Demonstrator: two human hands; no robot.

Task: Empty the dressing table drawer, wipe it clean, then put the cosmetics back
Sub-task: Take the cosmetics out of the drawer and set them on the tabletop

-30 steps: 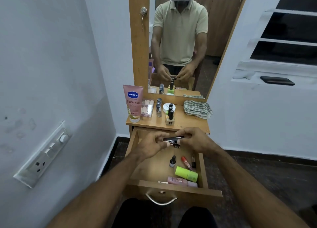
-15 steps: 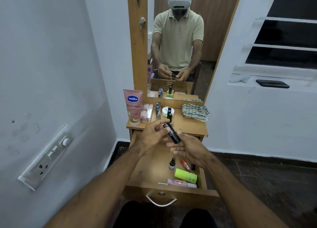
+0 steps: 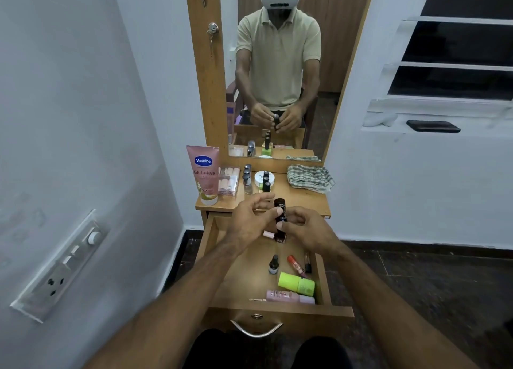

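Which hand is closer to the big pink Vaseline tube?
Left. The left hand is over the open drawer, just right of and below the Vaseline tube on the tabletop. The right hand is farther right, past the black tube both hands hold.

The drawer [image 3: 213, 239] and the tabletop [image 3: 302, 199] are light wood with a smooth, faintly shiny finish. The drawer handle [image 3: 256, 330] is polished metal. A checked cloth [image 3: 309, 179] lies soft and crumpled. The pink tube [image 3: 205, 174] is glossy plastic, the black tube [image 3: 281, 218] looks like shiny plastic, and the green bottle [image 3: 296, 284] is matt plastic. The mirror [image 3: 280, 68] is smooth glass.
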